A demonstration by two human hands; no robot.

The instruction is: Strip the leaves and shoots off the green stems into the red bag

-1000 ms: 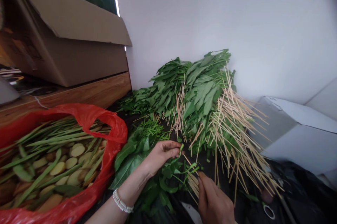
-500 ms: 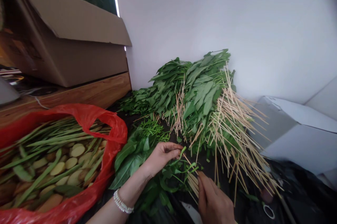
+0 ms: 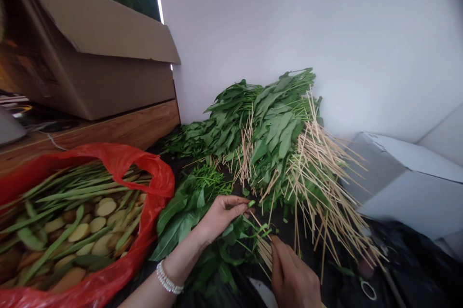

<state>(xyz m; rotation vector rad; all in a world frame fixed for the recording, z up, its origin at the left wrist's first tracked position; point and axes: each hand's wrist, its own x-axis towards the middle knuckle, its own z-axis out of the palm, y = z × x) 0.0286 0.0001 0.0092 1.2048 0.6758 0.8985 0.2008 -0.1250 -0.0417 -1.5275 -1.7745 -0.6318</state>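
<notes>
Near the bottom middle, my left hand (image 3: 224, 215), with a beaded bracelet at the wrist, pinches a short green stem (image 3: 251, 203) between thumb and fingers. My right hand (image 3: 295, 275) is closed around several bamboo skewers (image 3: 265, 254). One thin skewer (image 3: 256, 219) reaches from the right hand up toward the pinched stem, with cut green stems (image 3: 263, 231) threaded on or lying against it; which one is unclear. Loose leafy greens (image 3: 183, 226) lie beside and under my left wrist. Beyond the hands rises a pile of skewered greens (image 3: 278, 129), bare skewer ends (image 3: 321, 168) fanning rightward.
At left, a red plastic bag (image 3: 159, 187) holds long beans (image 3: 79, 194) and potato slices (image 3: 106, 208). Behind it a cardboard box (image 3: 119, 83) rests on a wooden surface (image 3: 144, 122). A white box (image 3: 415, 197) stands at right, by the wall (image 3: 325, 18). Black plastic (image 3: 415, 269) lies lower right.
The stem in my left fingers has tilted lower, flatter against the fingertips. My right hand has barely moved and still grips the skewers.
</notes>
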